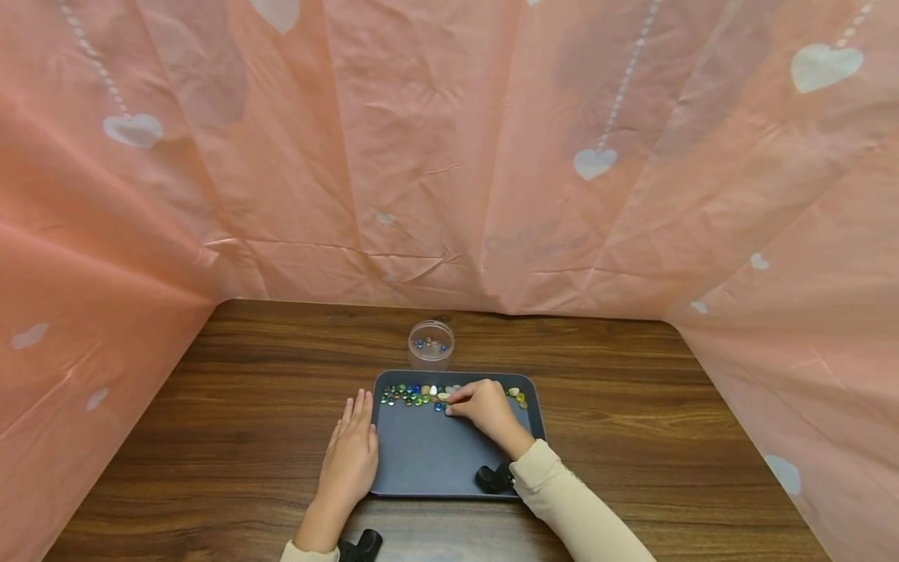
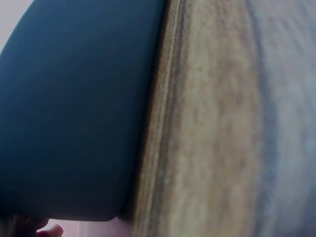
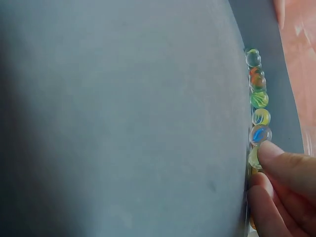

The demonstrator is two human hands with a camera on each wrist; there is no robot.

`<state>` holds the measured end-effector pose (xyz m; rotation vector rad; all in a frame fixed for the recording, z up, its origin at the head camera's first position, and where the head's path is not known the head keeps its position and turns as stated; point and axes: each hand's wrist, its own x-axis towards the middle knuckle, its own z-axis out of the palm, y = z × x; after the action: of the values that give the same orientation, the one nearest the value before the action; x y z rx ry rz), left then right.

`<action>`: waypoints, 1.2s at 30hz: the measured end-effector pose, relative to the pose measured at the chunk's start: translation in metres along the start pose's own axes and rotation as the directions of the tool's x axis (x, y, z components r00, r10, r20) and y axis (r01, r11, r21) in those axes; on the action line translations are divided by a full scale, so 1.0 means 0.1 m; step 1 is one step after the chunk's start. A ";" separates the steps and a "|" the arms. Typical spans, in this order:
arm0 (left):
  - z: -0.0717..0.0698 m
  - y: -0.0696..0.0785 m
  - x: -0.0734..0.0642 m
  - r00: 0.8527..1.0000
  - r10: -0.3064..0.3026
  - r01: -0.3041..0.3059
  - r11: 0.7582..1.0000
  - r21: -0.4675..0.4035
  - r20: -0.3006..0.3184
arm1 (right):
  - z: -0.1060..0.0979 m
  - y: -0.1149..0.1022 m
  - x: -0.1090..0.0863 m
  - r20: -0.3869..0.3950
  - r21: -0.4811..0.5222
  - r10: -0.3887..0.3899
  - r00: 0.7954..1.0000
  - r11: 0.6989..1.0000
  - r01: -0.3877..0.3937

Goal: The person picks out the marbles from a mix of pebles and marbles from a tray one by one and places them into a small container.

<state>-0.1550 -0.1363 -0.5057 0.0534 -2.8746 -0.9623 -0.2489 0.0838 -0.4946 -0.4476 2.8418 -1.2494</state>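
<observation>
A dark grey rectangular tray lies on the table, with glass marbles in rows along its far side. My left hand rests against the tray's left edge, fingers extended forward and holding nothing. Over the far part of the tray, my right hand pinches a pale yellowish marble between thumb and fingertips. Right beside the thumb sits a clear marble with a blue swirl. A few yellow and pale marbles lie near the tray's far right corner. The right hand hides part of the row.
Just behind the tray stands a clear round plastic container with several marbles inside. The wooden table extends to both sides. A pink curtain with white hearts hangs around its back and sides. Black wrist devices sit at both wrists.
</observation>
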 end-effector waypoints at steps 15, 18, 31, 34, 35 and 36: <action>-0.02 0.00 0.00 1.000 -0.010 0.010 1.000 0.000 0.010 | -0.07 0.07 0.08 0.218 0.639 0.278 0.936 0.684 -0.352; -0.02 0.01 0.00 1.000 -0.009 0.009 1.000 0.000 0.010 | -0.15 0.10 0.12 0.276 0.775 0.318 0.907 0.485 -0.405; -0.02 0.01 0.01 1.000 -0.003 0.003 1.000 -0.007 0.005 | -0.43 0.07 0.30 0.359 0.899 0.272 0.893 0.156 -0.409; -0.02 0.01 0.01 1.000 -0.006 0.006 1.000 -0.012 0.009 | -0.46 0.03 0.36 0.347 0.897 0.277 0.896 0.180 -0.403; -0.02 0.00 0.00 1.000 -0.007 0.007 1.000 -0.012 0.010 | -0.47 0.01 0.38 0.339 0.896 0.285 0.897 0.193 -0.400; -0.02 0.00 0.00 1.000 -0.008 0.008 1.000 -0.012 0.011 | -0.47 -0.01 0.40 0.329 0.893 0.291 0.898 0.212 -0.396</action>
<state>-0.1550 -0.1371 -0.5042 0.0586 -2.8802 -0.9847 -0.2925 0.1068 -0.4572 0.2021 1.3912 -2.3160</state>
